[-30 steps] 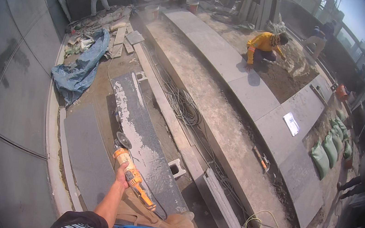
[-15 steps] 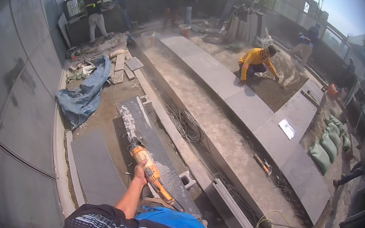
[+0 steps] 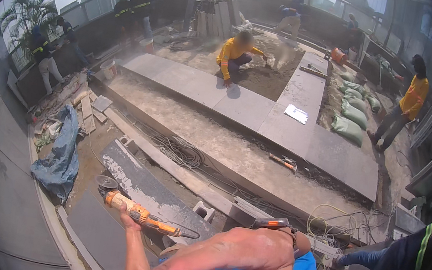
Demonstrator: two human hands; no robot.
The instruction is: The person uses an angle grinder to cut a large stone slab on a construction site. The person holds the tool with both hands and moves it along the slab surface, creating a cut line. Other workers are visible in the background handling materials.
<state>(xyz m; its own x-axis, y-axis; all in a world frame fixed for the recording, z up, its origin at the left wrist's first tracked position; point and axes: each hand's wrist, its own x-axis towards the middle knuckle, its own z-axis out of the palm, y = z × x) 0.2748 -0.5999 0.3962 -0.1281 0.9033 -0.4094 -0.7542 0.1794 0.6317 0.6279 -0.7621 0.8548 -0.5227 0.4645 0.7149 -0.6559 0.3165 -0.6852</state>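
Observation:
My left hand (image 3: 129, 219) is wrapped around the orange body of an angle grinder (image 3: 143, 216). The grinder's round disc (image 3: 106, 181) points away to the left, by the edge of a dark stone slab (image 3: 157, 196) patched with whitish residue. A cord trails from the tool's rear end. Close in front of the camera, my right hand (image 3: 259, 257) is raised, with a finger stretched out and the thumb apart; nothing shows in it. Its other fingers are partly hidden. A dark watch (image 3: 271, 223) sits on that wrist.
Another grey slab (image 3: 95, 231) lies at lower left, near a blue tarp (image 3: 61, 155). Beyond the cables (image 3: 183, 153), a hammer (image 3: 283, 162) rests on a concrete strip. A person in yellow (image 3: 235, 55) crouches by pale paving (image 3: 242, 108); others stand around, one close at right (image 3: 396, 265).
The view has turned right. My right hand has risen from beside my body to close before the camera. The grinder's disc has come off the slab's whitish surface, still in my left hand.

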